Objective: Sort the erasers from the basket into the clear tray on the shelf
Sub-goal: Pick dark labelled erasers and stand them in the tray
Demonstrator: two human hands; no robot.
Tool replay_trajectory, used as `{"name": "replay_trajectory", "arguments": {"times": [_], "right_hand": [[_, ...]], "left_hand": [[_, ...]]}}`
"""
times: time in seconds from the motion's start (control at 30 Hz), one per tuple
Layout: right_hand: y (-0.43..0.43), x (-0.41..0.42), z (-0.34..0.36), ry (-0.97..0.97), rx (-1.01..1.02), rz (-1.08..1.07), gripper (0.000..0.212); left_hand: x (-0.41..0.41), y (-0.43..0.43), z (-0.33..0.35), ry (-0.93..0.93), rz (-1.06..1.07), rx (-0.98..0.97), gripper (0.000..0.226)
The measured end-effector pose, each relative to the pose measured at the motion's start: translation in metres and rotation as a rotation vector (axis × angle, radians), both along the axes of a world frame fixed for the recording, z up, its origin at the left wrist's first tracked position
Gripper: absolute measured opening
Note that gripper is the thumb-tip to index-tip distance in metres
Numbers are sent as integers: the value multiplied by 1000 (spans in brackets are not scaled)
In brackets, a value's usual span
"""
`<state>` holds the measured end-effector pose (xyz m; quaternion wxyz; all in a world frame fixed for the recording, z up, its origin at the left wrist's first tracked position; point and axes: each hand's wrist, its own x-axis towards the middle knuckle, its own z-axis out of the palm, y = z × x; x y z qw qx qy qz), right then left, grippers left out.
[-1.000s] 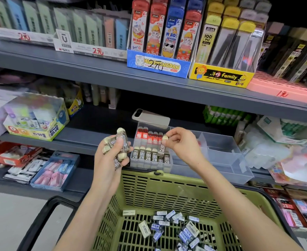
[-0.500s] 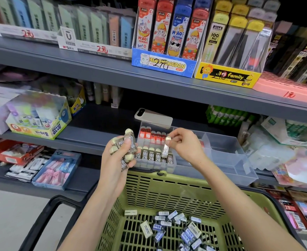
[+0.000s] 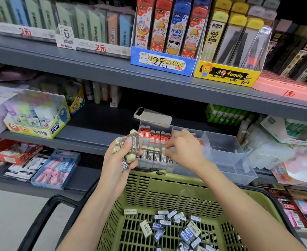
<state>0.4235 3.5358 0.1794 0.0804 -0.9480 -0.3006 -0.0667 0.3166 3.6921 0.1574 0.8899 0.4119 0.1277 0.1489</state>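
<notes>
Clear plastic makes up the clear tray [image 3: 225, 151], which sits on the shelf [image 3: 94, 142] and serves as the anchor for everything else. Its leftmost compartment holds a red-sleeved row [image 3: 152, 135] at the back and a front row [image 3: 150, 155] of dark "2B" sleeves, all standing upright with cream ends up. The compartments to the right look nearly bare. A phone [image 3: 152, 115] rests across the tray's back left corner.

Just in front of the tray, the left hand [image 3: 116, 165] is curled round a bundle of erasers [image 3: 131, 149] in the same dark sleeves. The right hand [image 3: 185, 151] reaches over the tray's front edge, its fingertips pinching the cream top of a single eraser [image 3: 164, 153] at the right end of the front row. Whether that eraser is fully seated I cannot tell.

Below and in front of the tray, the green basket [image 3: 167, 196] has many loose erasers [image 3: 176, 225] scattered on its floor, so the sorting looks far from finished.

To do this step well, I would lower the eraser straight down, label facing forward like its neighbours, and press it snug against the row before letting go. A sideways nudge could topple the standing pieces. Keeping the bundle close to the tray makes the next draw short.
</notes>
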Motion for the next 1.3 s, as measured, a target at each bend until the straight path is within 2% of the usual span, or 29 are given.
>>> {"name": "replay_trajectory", "arguments": {"times": [0.13, 0.2, 0.27, 0.3, 0.37, 0.5, 0.6, 0.7, 0.77, 0.83, 0.93, 1.03, 1.3], "right_hand": [[4, -4, 4, -30, -81, -4, 16], [11, -12, 11, 45, 181, -4, 20], [19, -22, 21, 385, 562, 72, 23], [24, -27, 27, 560, 679, 128, 24], [30, -34, 34, 745, 769, 192, 22], [32, -29, 40, 858, 907, 174, 5], [31, -22, 40, 957, 1090, 115, 7], [31, -11, 36, 956, 1235, -6, 14], [30, -4, 33, 893, 1229, -81, 18], [33, -2, 29, 838, 1111, -111, 20], [47, -7, 19, 800, 935, -99, 21], [59, -9, 13, 757, 836, -137, 13], [64, -14, 0, 723, 732, -173, 15]], "left_hand": [[-1, 1, 1, -16, -45, -21, 25], [-2, 2, 2, -28, -78, -17, 27], [-3, 2, 3, -44, -123, -6, 31], [-3, 2, 3, -50, -148, -2, 32], [-4, 2, 3, -54, -192, -6, 29], [-5, 5, 4, -52, -179, -59, 30], [-2, 8, 4, -22, -57, -71, 26], [-1, 14, 2, 11, 100, -108, 25], [-1, 22, 0, 16, 190, -159, 25], [0, 27, -1, 11, 231, -218, 21], [1, 28, -3, 15, 229, -268, 23], [3, 26, -3, 31, 211, -268, 28], [5, 26, -5, 41, 190, -272, 34]]}}
